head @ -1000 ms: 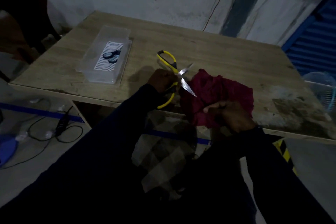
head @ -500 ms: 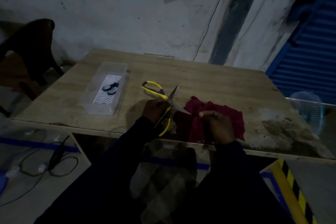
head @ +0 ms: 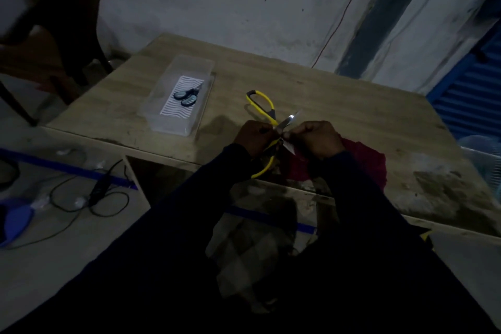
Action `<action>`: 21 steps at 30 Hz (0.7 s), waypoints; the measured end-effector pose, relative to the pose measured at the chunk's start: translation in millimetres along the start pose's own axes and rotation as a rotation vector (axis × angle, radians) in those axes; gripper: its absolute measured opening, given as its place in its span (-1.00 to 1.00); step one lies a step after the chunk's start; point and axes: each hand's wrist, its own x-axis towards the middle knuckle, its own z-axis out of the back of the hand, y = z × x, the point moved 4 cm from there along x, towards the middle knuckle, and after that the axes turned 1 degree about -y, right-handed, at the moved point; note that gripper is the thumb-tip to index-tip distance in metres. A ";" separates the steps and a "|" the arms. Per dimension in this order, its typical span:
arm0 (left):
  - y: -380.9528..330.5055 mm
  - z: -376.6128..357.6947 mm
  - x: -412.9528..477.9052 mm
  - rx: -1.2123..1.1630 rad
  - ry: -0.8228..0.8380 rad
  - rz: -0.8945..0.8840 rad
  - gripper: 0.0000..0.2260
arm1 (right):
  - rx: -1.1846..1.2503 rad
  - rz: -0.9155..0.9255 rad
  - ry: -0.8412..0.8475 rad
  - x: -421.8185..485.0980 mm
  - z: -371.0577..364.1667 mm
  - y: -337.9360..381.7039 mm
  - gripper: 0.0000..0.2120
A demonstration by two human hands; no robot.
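Having left the crumpled red cloth, the right hand is pinching a blade of the yellow-handled steel scissors gripped by the left hand, likely cleaning it.

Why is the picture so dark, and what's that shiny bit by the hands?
Head view: the light is very dim, so the dark sleeves almost vanish into black. Head view: the shiny bit is glare on the metal blade of the yellow-handled scissors. Head view: the brown chair at the left edge looks smeared and out of focus.
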 end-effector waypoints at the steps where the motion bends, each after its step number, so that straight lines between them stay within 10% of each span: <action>1: 1.3 0.0 -1.0 0.002 0.006 0.010 -0.68 | -0.031 0.009 0.009 0.3 2.0 -5.0 -0.89; 21: 5.3 -8.3 8.6 0.064 0.104 0.004 -0.62 | -0.178 0.136 -0.090 -18.6 2.0 -7.8 -0.92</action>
